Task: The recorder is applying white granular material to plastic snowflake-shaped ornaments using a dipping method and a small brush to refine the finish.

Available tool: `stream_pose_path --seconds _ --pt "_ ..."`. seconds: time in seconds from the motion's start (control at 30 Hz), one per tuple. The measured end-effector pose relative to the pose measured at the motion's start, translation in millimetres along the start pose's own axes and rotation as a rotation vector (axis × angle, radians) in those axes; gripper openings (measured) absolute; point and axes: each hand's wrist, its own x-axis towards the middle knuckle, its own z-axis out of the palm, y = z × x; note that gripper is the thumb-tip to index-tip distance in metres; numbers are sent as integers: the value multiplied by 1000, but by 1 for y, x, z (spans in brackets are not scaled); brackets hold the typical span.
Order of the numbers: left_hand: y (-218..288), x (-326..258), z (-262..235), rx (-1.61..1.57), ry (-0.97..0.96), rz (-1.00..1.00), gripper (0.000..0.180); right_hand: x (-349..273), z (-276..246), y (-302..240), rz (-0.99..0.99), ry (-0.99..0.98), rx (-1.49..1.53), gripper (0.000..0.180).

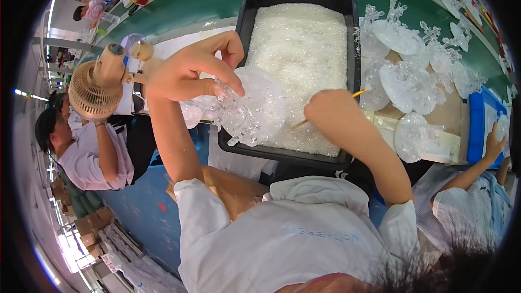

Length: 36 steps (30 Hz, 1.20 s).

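My left hand [198, 68] pinches a clear plastic figure on a round, frosted-looking disc [263, 100] between thumb and fingers. It hangs tilted over the left side of a black tray [353, 27]. Glittery white granules [298, 43] fill that tray. In my closed right hand [336, 116] is a thin brush [360, 93] with a yellow handle, its tip pointing down-left above the granules, a short way from the disc. Several similar clear figures on discs [404, 84] lie in a cluster to the right of the tray.
A beige fan [95, 92] stands at the left, near a seated co-worker [95, 152]. At the right edge, another person's hand [495, 142] is by a blue bin [477, 119]. A green work surface [211, 0] runs behind the tray.
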Motion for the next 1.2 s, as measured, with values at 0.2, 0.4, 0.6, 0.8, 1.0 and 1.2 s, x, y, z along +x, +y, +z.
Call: stream_pose_path --seconds 0.2,0.4,0.6,0.8,1.0,1.2 --pt "-1 6 4 1 -18 -80 30 7 -46 19 -86 548 298 15" --pt "-5 2 3 -7 0 -113 29 20 -42 12 -153 578 509 28" --pt "-2 22 -3 203 -16 -56 20 -21 -37 15 72 807 669 22" --pt "9 60 -1 455 -140 -360 20 -30 -15 7 177 918 444 15" --pt "15 76 0 464 -242 -405 18 -33 5 -6 238 666 174 9" --pt "5 75 -5 510 -177 -416 16 -37 26 -13 168 639 178 3"
